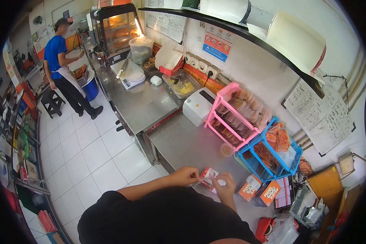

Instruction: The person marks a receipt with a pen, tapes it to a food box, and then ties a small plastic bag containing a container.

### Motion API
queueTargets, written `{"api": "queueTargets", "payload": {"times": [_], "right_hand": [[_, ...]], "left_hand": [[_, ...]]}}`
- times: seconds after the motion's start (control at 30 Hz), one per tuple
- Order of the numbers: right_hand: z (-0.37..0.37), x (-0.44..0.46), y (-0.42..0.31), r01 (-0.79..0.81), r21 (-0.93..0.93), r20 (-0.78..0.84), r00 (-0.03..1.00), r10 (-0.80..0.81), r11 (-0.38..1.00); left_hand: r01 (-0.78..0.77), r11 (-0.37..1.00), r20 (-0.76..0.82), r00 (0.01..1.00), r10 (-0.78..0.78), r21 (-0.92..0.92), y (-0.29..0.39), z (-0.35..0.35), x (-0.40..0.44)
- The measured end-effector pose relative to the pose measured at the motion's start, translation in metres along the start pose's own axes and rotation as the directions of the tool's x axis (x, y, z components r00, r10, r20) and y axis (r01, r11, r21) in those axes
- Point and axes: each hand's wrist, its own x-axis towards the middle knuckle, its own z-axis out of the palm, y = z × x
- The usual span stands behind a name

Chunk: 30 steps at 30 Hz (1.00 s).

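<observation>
My left hand (186,176) is closed in a pinch over the front of the steel table, just left of a small red and white box (209,178). On the box's right, my right hand (225,186) has its fingers pressed together. Something thin and clear, perhaps plastic, shows between the hands; its exact shape is too small to make out. The box lies on the table. Two orange and white printed boxes (249,187) stand right of my right hand. A clear cup (227,150) is beyond the hands, by the pink rack.
A pink rack (236,118) and a blue rack (268,152) hold packets. A white device (199,106), a food tray (181,84) and a scale (133,80) sit farther back. A shelf (232,30) hangs above. A person (63,65) in blue stands at the far left.
</observation>
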Motion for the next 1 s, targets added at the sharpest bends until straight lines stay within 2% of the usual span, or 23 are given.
{"api": "queueTargets", "payload": {"times": [0.03, 0.07, 0.13, 0.17, 0.23, 0.27, 0.33, 0.37, 0.4, 0.43, 0.47, 0.5, 0.53, 0.57, 0.6, 0.67, 0.7, 0.77, 0.83, 0.87, 0.93, 1.0], "right_hand": [[-0.004, -0.002, -0.003, -0.049, -0.004, -0.061, 0.997, 0.049, 0.999], [-0.008, -0.004, -0.002, -0.048, -0.004, -0.065, 0.997, 0.047, 0.999], [-0.013, -0.011, 0.002, -0.292, 0.095, 0.1, 0.954, 0.283, 0.952], [-0.011, -0.013, 0.003, -0.289, 0.093, 0.096, 0.955, 0.28, 0.953], [-0.004, -0.017, 0.004, -0.561, 0.391, 0.307, 0.827, 0.471, 0.73], [-0.002, -0.018, 0.006, -0.564, 0.387, 0.308, 0.825, 0.474, 0.729], [0.003, -0.02, 0.012, -0.675, 0.421, 0.412, 0.737, 0.535, 0.606], [0.008, -0.013, 0.016, -0.688, 0.419, 0.421, 0.725, 0.545, 0.592], [0.013, -0.005, 0.02, -0.719, 0.312, 0.375, 0.694, 0.614, 0.622], [0.015, -0.013, 0.021, -0.754, 0.195, 0.324, 0.653, 0.684, 0.627], [0.013, -0.028, 0.021, -0.777, 0.194, 0.333, 0.626, 0.705, 0.599], [0.014, -0.03, 0.027, -0.767, 0.239, 0.346, 0.64, 0.686, 0.596], [0.016, -0.023, 0.035, -0.74, 0.286, 0.344, 0.672, 0.656, 0.608], [0.013, -0.036, 0.049, -0.662, 0.302, 0.346, 0.747, 0.568, 0.686], [0.005, -0.046, 0.057, -0.669, 0.27, 0.341, 0.739, 0.582, 0.692], [-0.007, -0.062, 0.064, -0.785, 0.31, 0.386, 0.619, 0.684, 0.536], [-0.009, -0.068, 0.067, -0.832, 0.277, 0.366, 0.554, 0.748, 0.481], [-0.005, -0.071, 0.073, -0.846, 0.274, 0.357, 0.53, 0.769, 0.457], [0.005, -0.068, 0.077, -0.866, 0.285, 0.361, 0.494, 0.791, 0.411], [0.01, -0.063, 0.078, -0.863, 0.294, 0.373, 0.498, 0.783, 0.41], [0.022, -0.049, 0.081, -0.843, 0.269, 0.419, 0.537, 0.732, 0.465], [0.026, -0.03, 0.07, -0.833, 0.347, 0.442, 0.55, 0.708, 0.431]], "left_hand": [[0.112, 0.988, 0.045, 0.993, -0.108, -0.105, -0.005, 0.002, 0.001], [0.11, 0.989, 0.047, 0.993, -0.106, -0.102, -0.016, 0.007, 0.004], [0.054, 0.845, 0.021, 0.998, -0.051, -0.532, -0.038, 0.018, 0.013], [0.051, 0.847, 0.021, 0.999, -0.047, -0.53, -0.035, 0.019, 0.017], [-0.021, 0.736, 0.002, 1.0, 0.03, -0.677, -0.028, 0.024, 0.022], [-0.019, 0.732, 0.004, 1.0, 0.03, -0.681, -0.033, 0.028, 0.027], [-0.022, 0.757, 0.047, 0.997, 0.069, -0.653, -0.064, 0.04, 0.044], [-0.006, 0.752, 0.051, 0.997, 0.053, -0.659, -0.098, 0.05, 0.059], [-0.028, 0.957, -0.234, 0.971, -0.042, -0.288, -0.14, 0.063, 0.071], [0.091, 0.988, -0.492, 0.87, -0.018, 0.125, -0.18, 0.083, 0.064], [0.118, 0.986, -0.476, 0.878, -0.05, 0.114, -0.207, 0.099, 0.049], [0.037, 0.939, -0.338, 0.937, 0.085, 0.341, -0.228, 0.102, 0.046], [-0.09, 0.835, -0.166, 0.963, 0.212, 0.544, -0.238, 0.097, 0.055], [-0.057, 0.835, -0.106, 0.985, 0.137, 0.547, -0.239, 0.098, 0.056], [-0.071, 0.851, -0.107, 0.983, 0.147, 0.52, -0.247, 0.101, 0.059], [-0.196, 0.84, -0.169, 0.933, 0.319, 0.506, -0.272, 0.102, 0.063], [-0.189, 0.843, -0.181, 0.931, 0.317, 0.503, -0.267, 0.093, 0.062], [-0.149, 0.927, -0.04, 0.984, 0.172, 0.343, -0.264, 0.07, 0.052], [-0.15, 0.895, -0.003, 0.986, 0.167, 0.419, -0.266, 0.054, 0.043], [-0.175, 0.857, 0.048, 0.984, 0.174, 0.485, -0.269, 0.046, 0.042], [-0.178, 0.832, 0.03, 0.981, 0.191, 0.526, -0.273, 0.037, 0.038], [-0.192, 0.805, 0.023, 0.976, 0.216, 0.561, -0.261, 0.029, 0.041]]}}
